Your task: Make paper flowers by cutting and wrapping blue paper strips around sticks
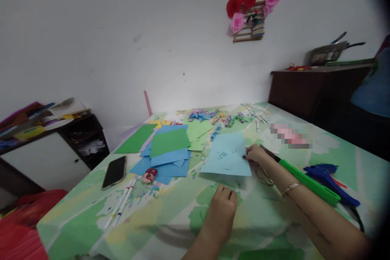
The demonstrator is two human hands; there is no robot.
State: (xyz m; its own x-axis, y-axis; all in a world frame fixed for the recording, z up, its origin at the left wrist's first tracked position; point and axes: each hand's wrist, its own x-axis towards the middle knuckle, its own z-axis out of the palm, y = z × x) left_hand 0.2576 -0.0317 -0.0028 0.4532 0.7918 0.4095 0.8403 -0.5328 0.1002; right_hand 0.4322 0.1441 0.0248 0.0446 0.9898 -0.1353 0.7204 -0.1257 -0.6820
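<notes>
A light blue sheet of paper [227,160] is slightly lifted over the table, with small cut bits of blue paper [221,155] lying on it. My right hand [255,155] pinches the sheet's right edge between thumb and fingers. Close to the sheet's front edge, my left hand [224,207] is curled in a loose fist low over the cloth; its palm side is hidden. Beside my right wrist lie gold-coloured scissor handles [264,175], partly covered. A green-handled utility knife [309,182] lies under or just beyond my right forearm.
A blue glue gun [332,183] with a cord lies at right. Green and blue paper sheets [170,142], a phone [114,172], white markers [123,201] and a pink-and-red case [150,175] are at left. Paper-strip pieces [201,115] and thin sticks [254,111] lie toward the wall.
</notes>
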